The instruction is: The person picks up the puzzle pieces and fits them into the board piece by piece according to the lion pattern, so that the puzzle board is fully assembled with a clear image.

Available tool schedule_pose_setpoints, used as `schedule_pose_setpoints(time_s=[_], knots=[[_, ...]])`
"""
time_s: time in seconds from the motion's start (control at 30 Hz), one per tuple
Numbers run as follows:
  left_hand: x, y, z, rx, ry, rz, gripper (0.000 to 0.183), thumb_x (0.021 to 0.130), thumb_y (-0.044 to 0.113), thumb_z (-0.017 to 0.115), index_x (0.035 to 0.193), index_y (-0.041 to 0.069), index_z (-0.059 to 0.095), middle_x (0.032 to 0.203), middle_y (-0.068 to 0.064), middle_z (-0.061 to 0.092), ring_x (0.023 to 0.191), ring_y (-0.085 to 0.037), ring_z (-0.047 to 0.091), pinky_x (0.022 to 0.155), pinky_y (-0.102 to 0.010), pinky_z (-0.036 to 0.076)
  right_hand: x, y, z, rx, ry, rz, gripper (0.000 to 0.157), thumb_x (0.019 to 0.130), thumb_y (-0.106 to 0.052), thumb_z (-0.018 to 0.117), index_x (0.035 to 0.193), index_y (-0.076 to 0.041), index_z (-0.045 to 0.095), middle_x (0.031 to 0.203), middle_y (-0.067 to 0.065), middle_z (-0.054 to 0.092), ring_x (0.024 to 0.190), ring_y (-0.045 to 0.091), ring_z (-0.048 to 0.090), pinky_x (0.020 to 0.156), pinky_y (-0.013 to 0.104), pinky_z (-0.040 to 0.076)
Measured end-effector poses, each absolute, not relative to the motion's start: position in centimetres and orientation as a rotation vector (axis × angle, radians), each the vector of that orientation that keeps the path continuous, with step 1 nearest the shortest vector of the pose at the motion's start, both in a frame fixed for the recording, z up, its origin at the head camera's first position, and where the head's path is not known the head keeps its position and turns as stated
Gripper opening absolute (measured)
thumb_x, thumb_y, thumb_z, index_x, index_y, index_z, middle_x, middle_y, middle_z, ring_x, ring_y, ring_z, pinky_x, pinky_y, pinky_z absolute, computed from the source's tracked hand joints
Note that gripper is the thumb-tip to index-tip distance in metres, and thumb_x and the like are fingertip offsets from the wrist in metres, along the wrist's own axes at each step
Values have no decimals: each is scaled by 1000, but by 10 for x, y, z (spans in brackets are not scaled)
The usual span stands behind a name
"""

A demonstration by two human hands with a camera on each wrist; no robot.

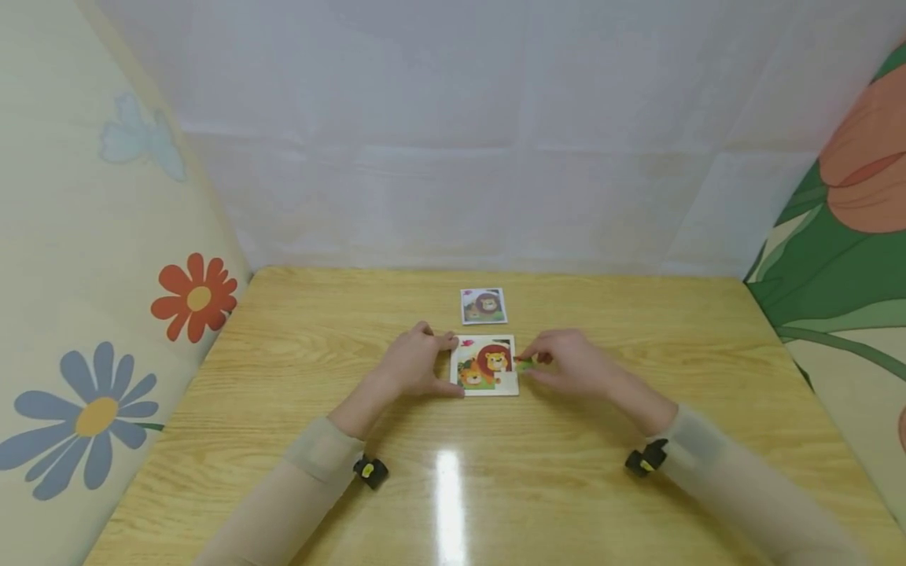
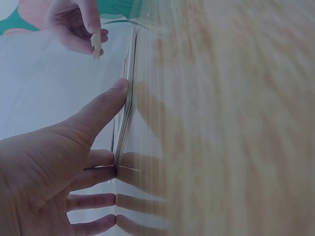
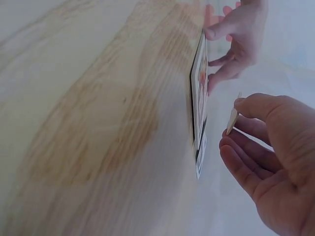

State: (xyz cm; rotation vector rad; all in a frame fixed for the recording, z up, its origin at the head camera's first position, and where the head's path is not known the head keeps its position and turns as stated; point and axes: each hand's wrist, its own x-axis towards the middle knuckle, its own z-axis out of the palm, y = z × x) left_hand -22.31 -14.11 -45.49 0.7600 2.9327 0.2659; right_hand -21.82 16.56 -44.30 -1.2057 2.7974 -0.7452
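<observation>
A white-framed jigsaw puzzle board [image 1: 507, 384] with a lion picture lies flat on the table, a pale bare patch showing at its lower right. At its left side my left hand [image 1: 414, 363] spreads its thumb and fingers, resting the thumb on the near-left corner and a fingertip at the far-left one. In the left wrist view these fingers look fairly straight. Just off the board's right edge, my right hand [image 1: 572, 366] pinches a small, partly green puzzle piece [image 1: 524, 365] between thumb and fingers. The piece [image 3: 232, 121] appears thin and edge-on in the right wrist view, raised above the table.
Behind the board lies a smaller square card [image 1: 484, 306] with a similar lion picture. The wooden table [image 1: 297, 354] ends at a white cloth backdrop [image 1: 425, 196]. Floral panels [image 1: 106, 259] flank both sides. Each wrist carries a small black device [image 1: 646, 458].
</observation>
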Motion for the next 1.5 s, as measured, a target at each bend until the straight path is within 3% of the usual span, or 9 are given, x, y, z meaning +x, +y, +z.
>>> schedule_pose_setpoints(time_s=[0.37, 0.77, 1.5], knots=[[-223, -140, -453, 770, 2938, 260, 97, 74, 67, 89, 149, 11, 62, 149, -12, 66, 123, -36, 62, 102, -50, 58, -219, 141, -451, -1268, 2756, -717, 20, 92, -16, 80, 109, -5, 81, 95, 6, 79, 73, 4, 60, 68, 17, 52], [-223, -139, -454, 769, 2946, 266, 97, 73, 66, 89, 148, 11, 63, 146, -14, 68, 121, -35, 62, 99, -50, 60, -211, 130, -457, -1290, 2790, -577, 18, 92, -16, 81, 105, -5, 81, 90, 4, 76, 72, 4, 60, 67, 17, 52], [-225, -138, -450, 756, 2935, 282, 99, 73, 67, 89, 149, 11, 62, 141, -20, 69, 119, -35, 62, 98, -50, 60, -204, 124, -459, -1420, 2945, -404, 5, 90, -12, 80, 92, -7, 81, 94, 9, 75, 86, 22, 72, 82, 35, 64]])
